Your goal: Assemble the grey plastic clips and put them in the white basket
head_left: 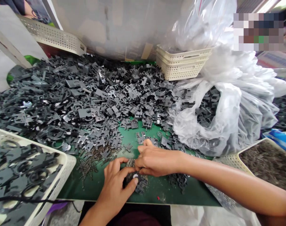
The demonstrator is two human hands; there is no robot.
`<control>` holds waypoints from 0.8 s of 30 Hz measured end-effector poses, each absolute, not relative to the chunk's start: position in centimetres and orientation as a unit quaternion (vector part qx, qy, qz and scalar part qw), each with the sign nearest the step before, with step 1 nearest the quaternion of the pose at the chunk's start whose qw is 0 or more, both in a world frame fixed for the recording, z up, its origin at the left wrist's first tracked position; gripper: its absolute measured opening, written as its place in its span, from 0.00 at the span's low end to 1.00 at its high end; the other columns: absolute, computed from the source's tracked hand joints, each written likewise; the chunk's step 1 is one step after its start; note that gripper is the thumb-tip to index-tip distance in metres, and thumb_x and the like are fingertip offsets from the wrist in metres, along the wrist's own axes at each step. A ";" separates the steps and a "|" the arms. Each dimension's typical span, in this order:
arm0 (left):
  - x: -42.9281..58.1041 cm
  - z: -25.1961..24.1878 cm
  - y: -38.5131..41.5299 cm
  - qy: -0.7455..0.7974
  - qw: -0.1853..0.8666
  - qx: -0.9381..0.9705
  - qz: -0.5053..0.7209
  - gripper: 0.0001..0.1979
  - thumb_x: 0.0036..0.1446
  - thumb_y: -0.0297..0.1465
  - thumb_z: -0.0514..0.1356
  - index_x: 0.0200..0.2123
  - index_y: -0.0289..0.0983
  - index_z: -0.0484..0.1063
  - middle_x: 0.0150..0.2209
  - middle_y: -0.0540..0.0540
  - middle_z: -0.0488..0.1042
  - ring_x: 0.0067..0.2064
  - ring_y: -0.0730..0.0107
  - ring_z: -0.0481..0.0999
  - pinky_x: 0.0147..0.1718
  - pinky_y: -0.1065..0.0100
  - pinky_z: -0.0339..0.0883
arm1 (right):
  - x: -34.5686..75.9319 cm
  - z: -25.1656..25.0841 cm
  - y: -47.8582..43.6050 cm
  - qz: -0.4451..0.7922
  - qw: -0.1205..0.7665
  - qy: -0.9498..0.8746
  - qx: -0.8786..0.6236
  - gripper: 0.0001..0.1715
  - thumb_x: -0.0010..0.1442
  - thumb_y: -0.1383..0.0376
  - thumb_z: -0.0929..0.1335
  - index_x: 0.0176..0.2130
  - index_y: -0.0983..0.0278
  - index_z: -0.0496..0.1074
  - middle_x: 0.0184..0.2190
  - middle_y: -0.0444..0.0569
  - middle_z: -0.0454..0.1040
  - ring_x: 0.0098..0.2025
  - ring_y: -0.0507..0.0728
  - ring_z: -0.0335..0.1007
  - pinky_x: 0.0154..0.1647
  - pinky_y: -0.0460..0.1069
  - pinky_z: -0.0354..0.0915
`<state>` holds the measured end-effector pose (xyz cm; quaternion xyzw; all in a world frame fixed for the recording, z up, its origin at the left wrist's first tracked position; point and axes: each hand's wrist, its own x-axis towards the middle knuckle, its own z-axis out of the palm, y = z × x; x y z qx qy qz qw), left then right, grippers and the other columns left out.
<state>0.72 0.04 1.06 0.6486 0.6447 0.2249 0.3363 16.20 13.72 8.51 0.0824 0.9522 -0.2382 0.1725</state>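
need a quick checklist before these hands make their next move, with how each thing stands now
1. Left hand placed at the work: ok, its thumb is at the dark piece.
2. Right hand beside it: ok, fingertips close to the left hand's.
3. Right fingertips' hold: cannot tell, the hand hides it.
4. Small brown bits gathered in one place: not ok, scattered across the green table.
5. Right forearm free of the plastic bag: cannot tell, their edges lie very close in this view.
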 end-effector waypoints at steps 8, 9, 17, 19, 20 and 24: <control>0.6 0.8 0.0 0.639 0.315 0.661 0.233 0.10 0.56 0.36 0.57 0.41 0.48 0.75 0.48 0.46 0.65 0.53 0.52 0.64 0.50 0.47 0.60 | 15.9 7.9 14.4 -0.356 0.221 0.902 0.100 0.06 0.61 0.65 0.68 0.32 0.63 0.75 0.30 0.46 0.76 0.39 0.57 0.56 0.39 0.52 0.43; 0.6 0.7 -0.1 0.640 0.315 0.662 0.232 0.10 0.56 0.36 0.57 0.40 0.48 0.75 0.48 0.46 0.65 0.53 0.52 0.64 0.50 0.46 0.59 | 15.7 7.5 14.7 -0.380 0.240 0.888 0.101 0.06 0.61 0.65 0.68 0.33 0.63 0.76 0.30 0.45 0.76 0.40 0.57 0.57 0.40 0.52 0.44; 0.8 0.9 0.0 0.642 0.320 0.659 0.228 0.09 0.56 0.35 0.57 0.40 0.49 0.75 0.47 0.46 0.65 0.53 0.52 0.63 0.50 0.46 0.58 | 13.5 6.3 16.4 -0.423 0.364 0.821 0.117 0.06 0.58 0.62 0.69 0.33 0.61 0.77 0.29 0.42 0.74 0.48 0.60 0.59 0.50 0.57 0.43; 0.8 0.9 0.1 0.641 0.317 0.660 0.231 0.09 0.56 0.34 0.57 0.40 0.49 0.75 0.47 0.46 0.65 0.53 0.52 0.64 0.49 0.46 0.59 | 13.2 6.4 16.3 -0.415 0.375 0.819 0.124 0.06 0.57 0.62 0.70 0.32 0.61 0.77 0.28 0.43 0.74 0.49 0.61 0.59 0.52 0.59 0.43; 0.9 1.0 0.1 0.641 0.315 0.660 0.232 0.09 0.56 0.34 0.57 0.40 0.48 0.75 0.47 0.46 0.65 0.53 0.52 0.64 0.49 0.46 0.59 | 13.0 6.5 16.2 -0.412 0.380 0.818 0.130 0.05 0.56 0.62 0.70 0.31 0.61 0.77 0.28 0.43 0.74 0.49 0.62 0.59 0.53 0.60 0.43; 0.8 1.0 0.0 0.639 0.307 0.663 0.239 0.10 0.56 0.34 0.57 0.40 0.48 0.75 0.47 0.45 0.65 0.52 0.53 0.65 0.48 0.47 0.61 | 12.8 6.7 15.8 -0.405 0.400 0.804 0.174 0.06 0.55 0.64 0.70 0.27 0.61 0.76 0.27 0.43 0.74 0.51 0.63 0.59 0.55 0.62 0.41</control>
